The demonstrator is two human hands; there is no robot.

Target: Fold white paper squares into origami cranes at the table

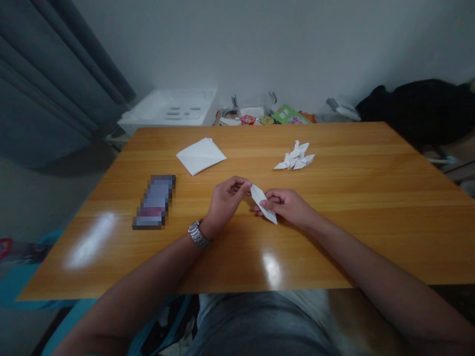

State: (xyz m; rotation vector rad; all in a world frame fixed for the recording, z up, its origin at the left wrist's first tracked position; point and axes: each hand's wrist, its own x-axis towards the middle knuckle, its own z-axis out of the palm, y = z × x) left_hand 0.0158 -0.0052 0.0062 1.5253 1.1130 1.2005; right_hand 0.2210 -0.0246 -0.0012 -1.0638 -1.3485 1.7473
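Between my hands is a small piece of folded white paper [264, 201], narrow and pointed at its lower end. My left hand [230, 197], with a metal watch at the wrist, pinches its upper tip between thumb and fingers. Closed around the paper's lower right side is my right hand [287, 205], its thumb on top and fingers behind. Beyond them on the table lie folded white paper cranes [295, 157], bunched together. To the left of these rests a stack of white paper sheets [201, 156].
A phone [155, 201], its screen blurred, lies on the left of the wooden table [371, 198]. Behind the far edge stand a white plastic tray [174, 106] and assorted items, including a green packet [291, 114]. Black cloth [415, 109] is at the right.
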